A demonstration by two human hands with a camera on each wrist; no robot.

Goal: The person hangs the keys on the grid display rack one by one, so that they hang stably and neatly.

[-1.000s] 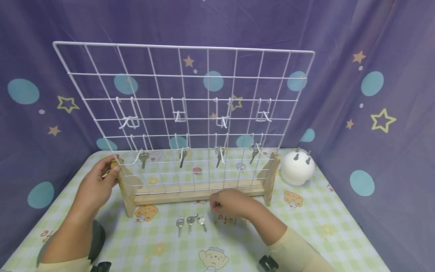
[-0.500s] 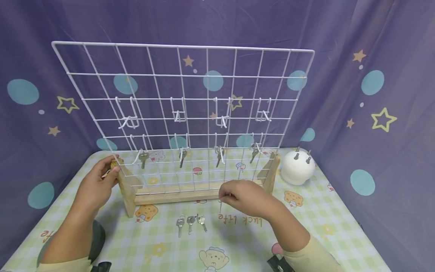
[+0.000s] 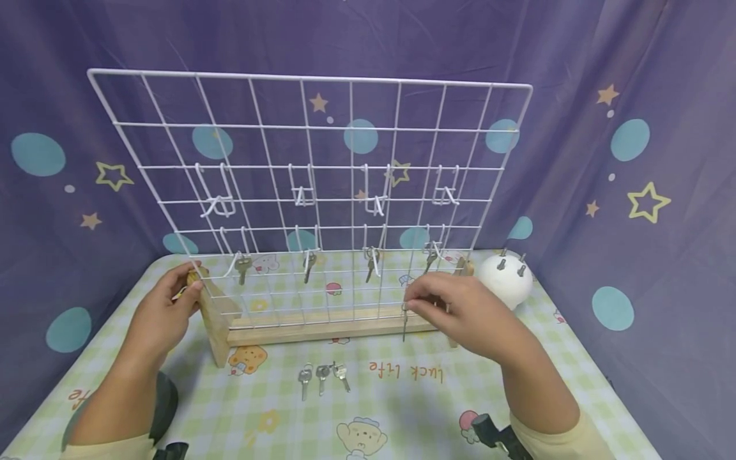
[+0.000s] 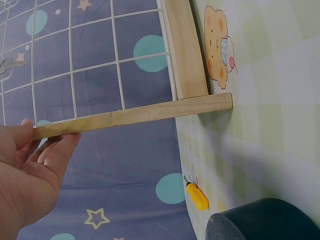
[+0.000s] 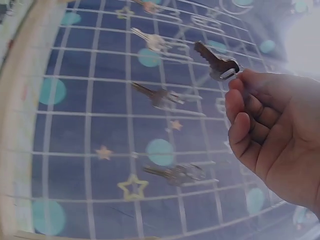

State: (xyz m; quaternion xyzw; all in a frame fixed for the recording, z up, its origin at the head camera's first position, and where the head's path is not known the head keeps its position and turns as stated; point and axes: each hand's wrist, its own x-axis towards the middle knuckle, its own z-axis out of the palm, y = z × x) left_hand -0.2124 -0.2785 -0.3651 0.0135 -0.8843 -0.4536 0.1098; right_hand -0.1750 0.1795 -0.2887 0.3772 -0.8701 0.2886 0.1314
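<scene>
My left hand (image 3: 163,316) grips the wooden left upright (image 4: 145,111) of a stand that holds a white wire grid (image 3: 310,79). In front of the grid's lower right part, my right hand (image 3: 466,313) pinches a key (image 5: 212,60) by its small ring; in the head view its blade points down. Several keys hang from the lower row of white hooks, among them a key (image 3: 243,269) at the left. The upper hooks (image 3: 218,206) carry no keys. On the cloth before the stand lie 3 loose keys (image 3: 322,380), side by side.
Right of the stand sits a white rounded object (image 3: 501,289) with several metal pegs on top. A dark cylinder (image 4: 270,220) and a small yellow-handled tool (image 4: 197,196) are near my left arm. A purple curtain (image 3: 575,223) surrounds the checked tablecloth (image 3: 230,415).
My right hand has risen and moved rightward with the key, from low by the stand's base to before the grid's lower right. The left hand has stayed on the upright.
</scene>
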